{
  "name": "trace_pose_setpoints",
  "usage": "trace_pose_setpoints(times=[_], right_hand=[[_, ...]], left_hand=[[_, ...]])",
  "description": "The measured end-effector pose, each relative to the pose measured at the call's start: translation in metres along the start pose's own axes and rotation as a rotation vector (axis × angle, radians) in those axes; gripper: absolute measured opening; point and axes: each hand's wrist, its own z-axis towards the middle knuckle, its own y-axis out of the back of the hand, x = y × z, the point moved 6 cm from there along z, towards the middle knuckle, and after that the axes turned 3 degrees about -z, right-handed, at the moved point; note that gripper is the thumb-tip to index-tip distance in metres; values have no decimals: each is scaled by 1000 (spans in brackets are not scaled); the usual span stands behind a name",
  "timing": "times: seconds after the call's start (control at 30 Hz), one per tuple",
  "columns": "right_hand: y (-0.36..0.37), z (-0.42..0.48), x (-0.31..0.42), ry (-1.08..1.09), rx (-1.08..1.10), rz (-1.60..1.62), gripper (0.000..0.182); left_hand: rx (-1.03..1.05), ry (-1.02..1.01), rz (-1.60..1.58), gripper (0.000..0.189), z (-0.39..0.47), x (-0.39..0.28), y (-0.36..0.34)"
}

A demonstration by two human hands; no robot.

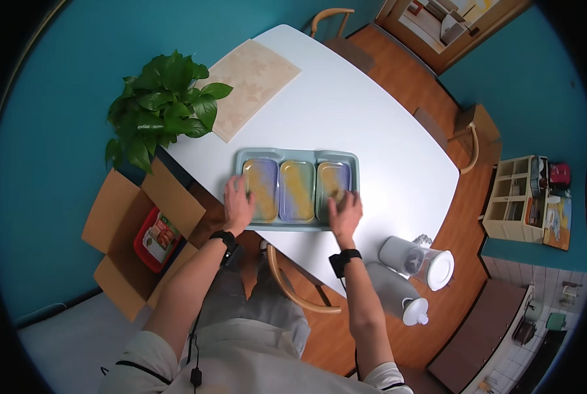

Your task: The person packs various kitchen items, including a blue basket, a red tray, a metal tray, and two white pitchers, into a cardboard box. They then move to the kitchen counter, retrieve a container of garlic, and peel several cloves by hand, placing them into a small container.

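On the white table [318,108] sits a grey-green rectangular tray [293,227] holding three smaller trays side by side. The left small tray [261,189], the middle one [297,191] and the right one [334,172] have rounded corners and yellow-and-purple patterned insides. My left hand [238,204] lies over the large tray's left edge, fingers apart, thumb by the left small tray. My right hand [346,214] reaches over the lower right corner and covers part of the right small tray. A small brownish patch shows by its fingertips, too blurred to identify, and its grip is unclear.
A leafy potted plant [165,101] and a beige patterned placemat [254,83] are at the table's far left. An open cardboard box [121,236] with a red container [146,241] stands lower left. A blender [411,258] and a grey pitcher [394,290] stand right. A wooden chair [298,303] is near my legs.
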Motion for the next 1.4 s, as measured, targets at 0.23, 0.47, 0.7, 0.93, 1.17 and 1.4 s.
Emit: trace_pose_setpoints(times=[0.23, 0.47, 0.7, 0.93, 1.17, 1.4], right_hand=[[-19, 19, -62, -224, 106, 212, 70], [-24, -7, -84, -317, 173, 210, 61], [-11, -49, -105, -545, 329, 286, 69], [24, -82, -37, -343, 172, 402, 55], [35, -84, 117, -242, 300, 725, 28], [-53, -109, 264, 52, 461, 683, 26]], left_hand=[[159, 370, -383, 51, 19, 97, -34], [433, 548, -704, 42, 6, 67, -5], [427, 341, -643, 40, -36, 79, 14], [298, 267, -660, 35, -90, 103, 60], [51, 375, -659, 33, -156, 173, 167], [-216, 647, -582, 49, -227, 303, 261]])
